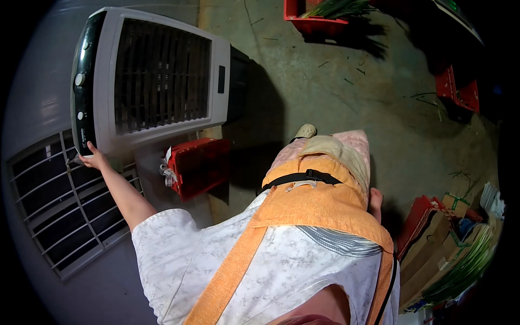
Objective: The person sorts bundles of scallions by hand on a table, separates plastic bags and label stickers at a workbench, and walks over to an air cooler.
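Note:
My left hand (95, 158) is stretched out to the left and grips the lower corner of a large white air cooler (108, 81). Its thumb lies on the dark control panel (81, 100), and the other fingers are bent at the cooler's edge. The panel carries round white knobs, and a dark slatted grille (162, 76) fills the front. Only a small part of my right hand (375, 200) shows beside the orange apron (325, 203); my body hides the rest, so I cannot see what it holds, if anything.
A red crate (200, 165) stands below the cooler near a barred window (76, 200). Another red crate (317, 24) with green stalks is at the top. A red bin (457, 92) stands at right. Cardboard boxes (433, 244) and long green stalks (468, 265) are at lower right.

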### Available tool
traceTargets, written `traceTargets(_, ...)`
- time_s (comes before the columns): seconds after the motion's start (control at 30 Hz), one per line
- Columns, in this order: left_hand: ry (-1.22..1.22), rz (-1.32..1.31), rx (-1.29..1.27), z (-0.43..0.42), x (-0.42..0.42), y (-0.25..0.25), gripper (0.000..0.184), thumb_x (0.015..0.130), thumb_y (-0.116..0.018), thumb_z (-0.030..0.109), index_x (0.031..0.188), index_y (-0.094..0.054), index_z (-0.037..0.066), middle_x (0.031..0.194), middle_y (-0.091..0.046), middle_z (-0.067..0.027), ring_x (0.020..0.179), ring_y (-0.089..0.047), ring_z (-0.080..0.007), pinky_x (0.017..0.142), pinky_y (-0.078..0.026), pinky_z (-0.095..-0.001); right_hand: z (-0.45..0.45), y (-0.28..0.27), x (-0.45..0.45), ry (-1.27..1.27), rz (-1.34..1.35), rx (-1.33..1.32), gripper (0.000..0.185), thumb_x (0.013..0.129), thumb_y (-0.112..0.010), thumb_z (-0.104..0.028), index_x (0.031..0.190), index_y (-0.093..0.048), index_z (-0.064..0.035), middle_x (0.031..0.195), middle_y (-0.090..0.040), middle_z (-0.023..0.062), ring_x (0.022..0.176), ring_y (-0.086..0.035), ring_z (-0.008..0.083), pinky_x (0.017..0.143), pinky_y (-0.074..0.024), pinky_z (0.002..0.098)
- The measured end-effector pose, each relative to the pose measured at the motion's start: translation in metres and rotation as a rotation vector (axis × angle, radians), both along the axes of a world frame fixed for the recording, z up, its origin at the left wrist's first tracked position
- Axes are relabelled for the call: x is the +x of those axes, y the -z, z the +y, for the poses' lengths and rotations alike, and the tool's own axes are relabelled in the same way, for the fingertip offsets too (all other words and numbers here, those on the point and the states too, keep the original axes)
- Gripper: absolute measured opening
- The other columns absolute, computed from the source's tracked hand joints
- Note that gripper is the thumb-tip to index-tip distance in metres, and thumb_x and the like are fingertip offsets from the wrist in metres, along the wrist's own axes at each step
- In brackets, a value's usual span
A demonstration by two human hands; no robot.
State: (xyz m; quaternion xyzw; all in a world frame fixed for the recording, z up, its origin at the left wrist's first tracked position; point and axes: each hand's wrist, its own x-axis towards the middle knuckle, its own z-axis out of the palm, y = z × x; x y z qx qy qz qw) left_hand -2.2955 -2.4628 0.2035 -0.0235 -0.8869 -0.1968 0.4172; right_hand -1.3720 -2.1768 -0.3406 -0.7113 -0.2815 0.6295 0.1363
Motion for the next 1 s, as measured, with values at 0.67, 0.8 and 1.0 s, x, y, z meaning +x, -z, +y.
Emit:
traceTargets(0.67, 0.122, 0.036, 0.727, 0.022, 0.009, 0.008, 0.069, 0.083, -0.06, 0.036, 0.134, -0.027, 0.002, 0.135, -0.034, -0.0188, 0.118, -0.041, -0.0311, 0.095, -0.036, -0.0411, -0.004, -0.007, -0.026, -0.061, -0.061, 0.115, 0.017, 0.083, -0.061, -0.015, 0.096, -0.062, -0.005, 0.07, -0.055, -0.0025, 0.06, -0.048, 0.0069, 0.053, -0.038, 0.0209)
traceTargets(0.8, 0.139, 0.018, 0.712, 0.001, -0.005, 0.012, 0.07, 0.083, -0.06, 0.035, 0.135, -0.025, 0.004, 0.136, -0.033, -0.0192, 0.12, -0.039, -0.034, 0.094, -0.038, -0.0449, -0.008, 0.001, -0.018, -0.072, -0.042, 0.007, 0.016, 0.082, -0.062, -0.015, 0.094, -0.062, -0.0056, 0.067, -0.054, -0.0028, 0.057, -0.047, 0.0065, 0.051, -0.0372, 0.0205)
traceTargets(1.0, 0.192, -0.067, 0.716, 0.044, 0.046, 0.005, 0.074, 0.086, -0.057, 0.033, 0.137, -0.015, 0.001, 0.139, -0.026, -0.021, 0.121, -0.037, -0.0323, 0.096, -0.035, -0.043, 0.038, -0.027, -0.054, -0.068, -0.025, 0.024, 0.023, 0.085, -0.057, -0.018, 0.103, -0.058, -0.0046, 0.076, -0.06, 0.0019, 0.055, -0.048, 0.0053, 0.048, -0.0353, 0.0167)
